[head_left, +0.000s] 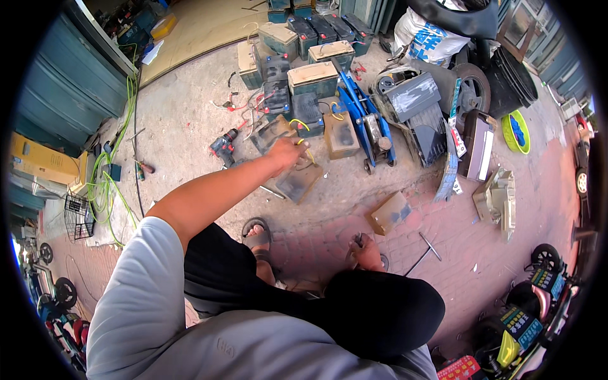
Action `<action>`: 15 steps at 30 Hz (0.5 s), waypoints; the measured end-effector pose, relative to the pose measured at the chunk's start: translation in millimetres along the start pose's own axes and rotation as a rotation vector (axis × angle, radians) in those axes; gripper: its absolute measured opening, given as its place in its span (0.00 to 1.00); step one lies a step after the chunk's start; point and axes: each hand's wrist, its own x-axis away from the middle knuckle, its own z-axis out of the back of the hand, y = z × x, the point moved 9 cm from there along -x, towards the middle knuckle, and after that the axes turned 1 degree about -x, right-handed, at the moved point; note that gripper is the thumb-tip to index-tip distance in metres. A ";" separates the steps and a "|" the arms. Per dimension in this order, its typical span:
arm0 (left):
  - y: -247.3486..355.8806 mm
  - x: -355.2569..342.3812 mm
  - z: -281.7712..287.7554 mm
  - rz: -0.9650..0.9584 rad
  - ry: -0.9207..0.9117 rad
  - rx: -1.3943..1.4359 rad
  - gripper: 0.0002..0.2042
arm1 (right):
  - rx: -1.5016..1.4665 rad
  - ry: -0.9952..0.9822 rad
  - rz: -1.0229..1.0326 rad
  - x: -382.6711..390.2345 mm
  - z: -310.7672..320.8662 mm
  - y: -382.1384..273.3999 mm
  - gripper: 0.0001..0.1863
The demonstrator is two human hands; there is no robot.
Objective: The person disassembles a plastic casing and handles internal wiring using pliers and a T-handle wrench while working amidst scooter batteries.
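Observation:
My left hand (288, 153) stretches forward, fingers closed on a yellow cable (310, 154) at a dusty tan battery (297, 182). Just beyond are a second dusty battery (272, 133) and a dark battery (306, 111) with a yellow cable looped on it. My right hand (365, 250) is low by my right knee, closed round a small dark object I cannot make out. A loose battery (387, 212) lies on the brick paving in front of it, with a T-handle wrench (427, 246) to the right. A red drill (223, 145) lies left of my left hand.
Rows of batteries (320, 79) stand ahead, beside a blue floor jack (370, 126). Scooter parts (408, 104), a green basket (516, 133) and plastic panels (494, 202) lie rightward. A green hose (101, 196) coils leftward. Parked scooters (535, 304) line the lower right edge.

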 end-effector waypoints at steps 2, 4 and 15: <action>16.1 13.2 7.6 -0.025 -0.016 -0.088 0.18 | -0.224 -0.108 -0.110 -4.3 50.5 -83.9 0.10; 22.0 18.7 20.8 -0.035 -0.024 -0.202 0.18 | -0.340 -0.022 0.005 -20.2 114.0 -158.5 0.13; 50.7 13.0 25.2 -0.158 -0.305 -0.985 0.18 | -0.408 -0.237 -0.198 -84.7 122.0 -317.5 0.18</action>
